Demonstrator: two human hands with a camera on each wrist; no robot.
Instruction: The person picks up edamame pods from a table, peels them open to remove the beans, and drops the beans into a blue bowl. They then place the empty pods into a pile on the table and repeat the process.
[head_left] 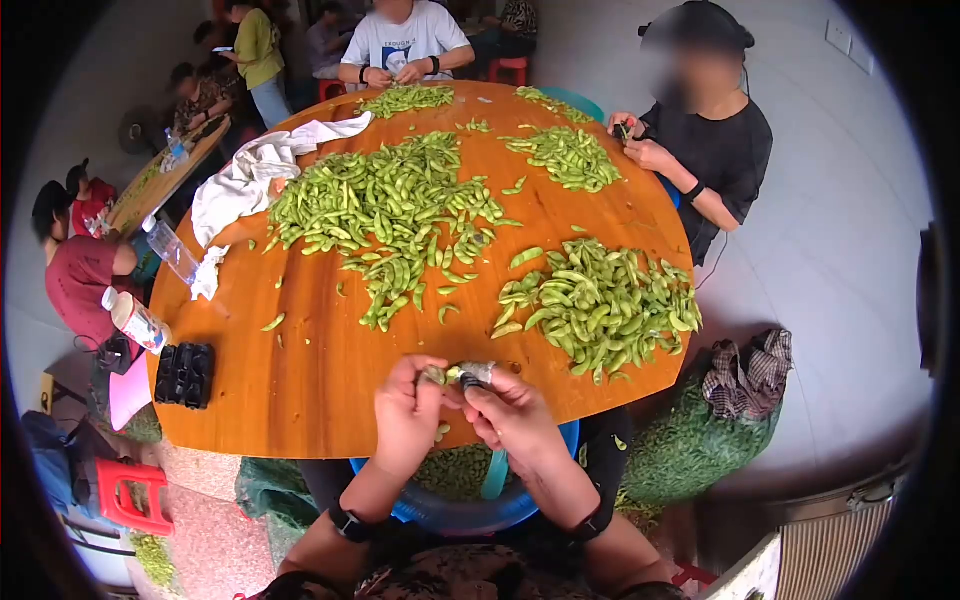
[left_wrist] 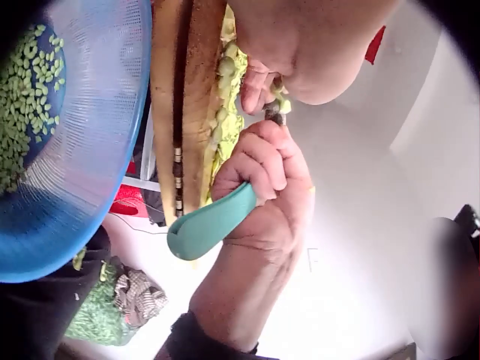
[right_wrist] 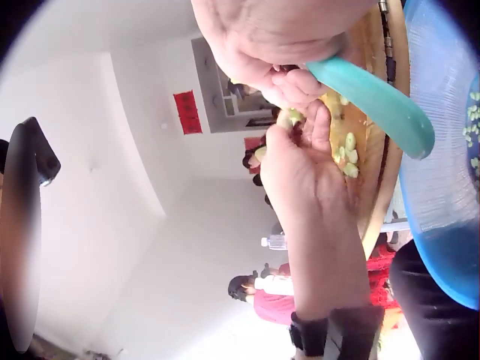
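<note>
My left hand [head_left: 405, 415] pinches a green soybean pod [head_left: 434, 376] between thumb and fingers, over the near table edge. Right beside it, my right hand [head_left: 525, 420] grips a tool with a teal handle [left_wrist: 214, 223]. That handle sticks out below the palm; its working end is largely hidden, with a dark part showing by the thumb. Silvery wrapping [head_left: 478, 372] covers a right fingertip. Both hands meet at the pod in the wrist views. Beneath them stands a blue basket [left_wrist: 112, 172] holding shelled green beans [left_wrist: 30, 105].
Piles of pods [head_left: 605, 310] lie on the round wooden table [head_left: 300, 390]. A black tray [head_left: 185, 375], a bottle [head_left: 135, 320] and a white cloth [head_left: 245, 185] are at left. A green mesh sack [head_left: 690, 450] stands at right. Other people sit around the table.
</note>
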